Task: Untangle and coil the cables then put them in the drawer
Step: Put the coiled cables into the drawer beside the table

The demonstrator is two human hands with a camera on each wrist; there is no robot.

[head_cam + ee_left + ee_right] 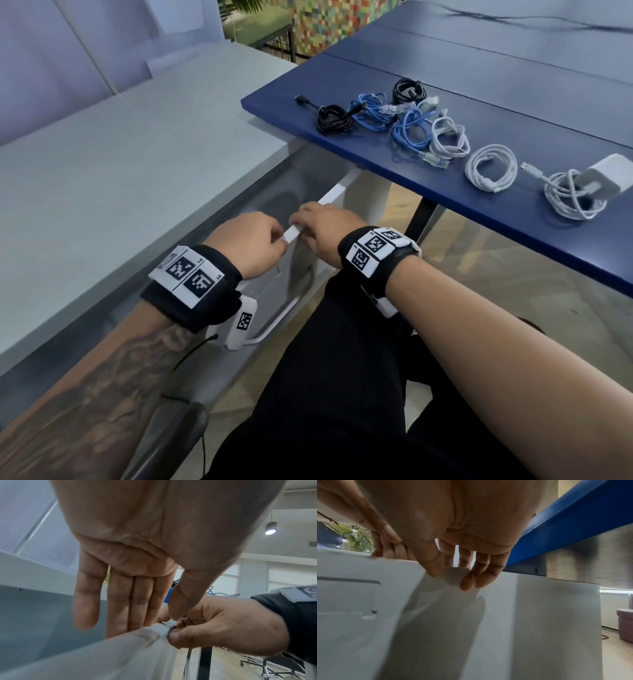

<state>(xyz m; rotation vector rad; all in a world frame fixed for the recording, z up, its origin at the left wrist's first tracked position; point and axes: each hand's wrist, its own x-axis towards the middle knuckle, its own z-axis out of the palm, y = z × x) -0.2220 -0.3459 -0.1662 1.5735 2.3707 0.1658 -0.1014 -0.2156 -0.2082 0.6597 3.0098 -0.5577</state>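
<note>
Several coiled cables lie in a row on the blue table [513, 68]: a black coil [334, 118], blue coils [368, 114], white coils [491, 168] and a white charger [606, 174] with its cable. Below the grey desk [137, 154], both hands hold the top edge of the white drawer front [293, 234] [154, 630] [368, 574]. My left hand [250, 243] [120, 588] has its fingers down behind the panel and its thumb on the edge. Beside it, my right hand [325, 229] [223, 626] [453, 534] pinches the same edge between thumb and fingers. Neither hand holds a cable.
My legs in black trousers [342, 377] are close under the drawer. The blue table's edge [573, 520] runs just right of the drawer. A chair armrest [191, 428] sits at the lower left. Office chairs [274, 666] stand on the wooden floor behind.
</note>
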